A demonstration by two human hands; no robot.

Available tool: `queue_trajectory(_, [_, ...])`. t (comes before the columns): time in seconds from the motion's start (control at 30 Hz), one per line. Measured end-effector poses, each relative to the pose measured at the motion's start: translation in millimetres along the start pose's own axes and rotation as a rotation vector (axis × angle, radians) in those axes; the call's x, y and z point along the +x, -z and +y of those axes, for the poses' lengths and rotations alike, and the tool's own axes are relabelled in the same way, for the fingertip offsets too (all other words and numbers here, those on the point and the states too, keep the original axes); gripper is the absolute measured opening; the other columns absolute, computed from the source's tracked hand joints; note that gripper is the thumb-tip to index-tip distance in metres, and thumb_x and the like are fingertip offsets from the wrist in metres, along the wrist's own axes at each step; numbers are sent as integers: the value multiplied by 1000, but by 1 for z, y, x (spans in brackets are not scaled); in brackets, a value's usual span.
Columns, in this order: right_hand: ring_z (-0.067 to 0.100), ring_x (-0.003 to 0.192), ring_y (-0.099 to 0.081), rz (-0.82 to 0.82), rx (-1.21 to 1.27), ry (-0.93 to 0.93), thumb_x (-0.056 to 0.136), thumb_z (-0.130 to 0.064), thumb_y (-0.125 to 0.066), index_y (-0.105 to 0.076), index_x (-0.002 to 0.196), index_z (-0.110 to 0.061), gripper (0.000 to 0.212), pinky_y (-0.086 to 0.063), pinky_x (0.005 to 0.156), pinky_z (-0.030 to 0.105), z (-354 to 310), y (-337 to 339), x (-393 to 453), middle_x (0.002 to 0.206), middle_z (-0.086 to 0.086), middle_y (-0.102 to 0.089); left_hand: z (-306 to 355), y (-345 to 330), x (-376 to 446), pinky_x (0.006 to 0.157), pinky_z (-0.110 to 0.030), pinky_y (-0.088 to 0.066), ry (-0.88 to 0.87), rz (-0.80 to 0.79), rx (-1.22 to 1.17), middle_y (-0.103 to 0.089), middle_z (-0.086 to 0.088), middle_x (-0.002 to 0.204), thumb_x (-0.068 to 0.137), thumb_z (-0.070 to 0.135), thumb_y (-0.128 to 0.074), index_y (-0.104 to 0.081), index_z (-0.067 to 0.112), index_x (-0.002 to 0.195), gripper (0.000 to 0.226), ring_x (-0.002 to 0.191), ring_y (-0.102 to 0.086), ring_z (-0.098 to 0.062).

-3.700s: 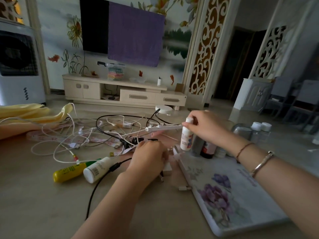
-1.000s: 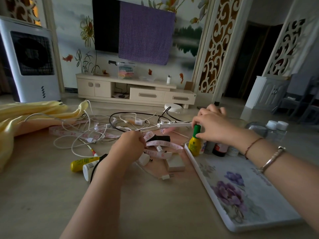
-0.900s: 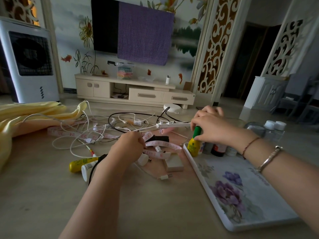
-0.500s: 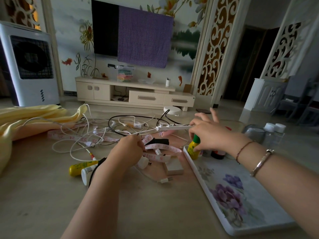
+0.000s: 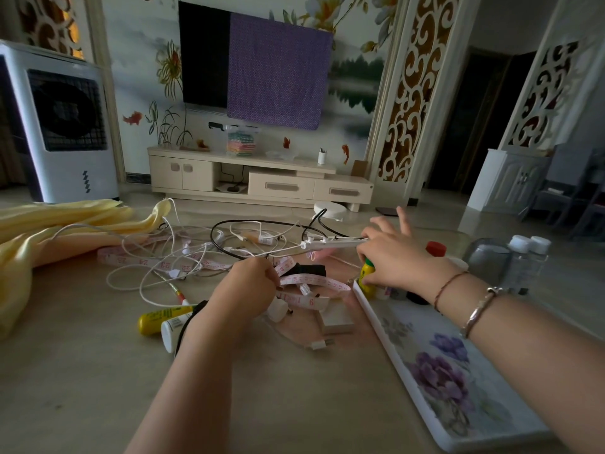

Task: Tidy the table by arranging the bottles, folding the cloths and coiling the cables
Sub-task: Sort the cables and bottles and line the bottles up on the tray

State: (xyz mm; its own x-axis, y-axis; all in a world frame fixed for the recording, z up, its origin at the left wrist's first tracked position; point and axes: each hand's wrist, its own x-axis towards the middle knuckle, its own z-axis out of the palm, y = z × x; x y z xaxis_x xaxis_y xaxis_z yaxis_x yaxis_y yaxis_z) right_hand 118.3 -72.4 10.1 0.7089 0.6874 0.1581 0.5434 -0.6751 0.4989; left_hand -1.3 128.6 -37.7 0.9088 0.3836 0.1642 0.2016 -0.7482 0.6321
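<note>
**Hands among bottles and cables**

While the right hand (image 5: 397, 260) rests with fingers spread over the yellow bottle (image 5: 366, 279) at the tray's (image 5: 458, 371) far-left corner, the left hand (image 5: 244, 290) pinches the measuring tape (image 5: 314, 283) amid tangled white cables (image 5: 157, 273). Two bottles (image 5: 163, 321) lie near left; yellow cloth (image 5: 49, 227) far left.

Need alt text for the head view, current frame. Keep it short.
A person's right hand rests over a yellow, green-capped bottle standing at the far corner of a floral tray, fingers spread. The left hand pinches a pink tape measure amid tangled cables. Two bottles lie on the table; a yellow cloth is bunched at left.
</note>
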Motion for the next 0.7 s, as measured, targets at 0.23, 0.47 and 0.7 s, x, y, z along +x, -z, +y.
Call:
queue_trajectory(0.23, [21, 144, -14, 126, 164, -21, 84, -59, -57, -56, 114, -30, 41, 12, 112, 59, 0, 6, -4, 144, -3, -40, 0, 3, 0, 79, -26, -43, 9, 64, -63, -65, -6, 108, 79, -8, -38, -64, 19, 84, 38, 98, -57, -21])
queue_trajectory(0.47, [16, 137, -29, 342, 310, -15, 91, -40, -56, -59, 111, -30, 22, -1, 118, 47, -9, 16, -6, 131, -8, -50, -10, 25, -4, 79, -31, -47, 47, 302, -161, -64, -3, 100, 80, -10, -37, -59, 23, 83, 40, 91, -58, -21])
queue_trajectory(0.7, [13, 111, -45, 289, 571, 150, 91, -27, -58, -66, 97, -27, 10, -38, 98, 34, -49, 25, -3, 106, -8, -61, -24, 44, 4, 77, -30, -41, 95, 376, -117, -61, 1, 97, 88, 1, -48, -61, 26, 83, 29, 90, -56, -19])
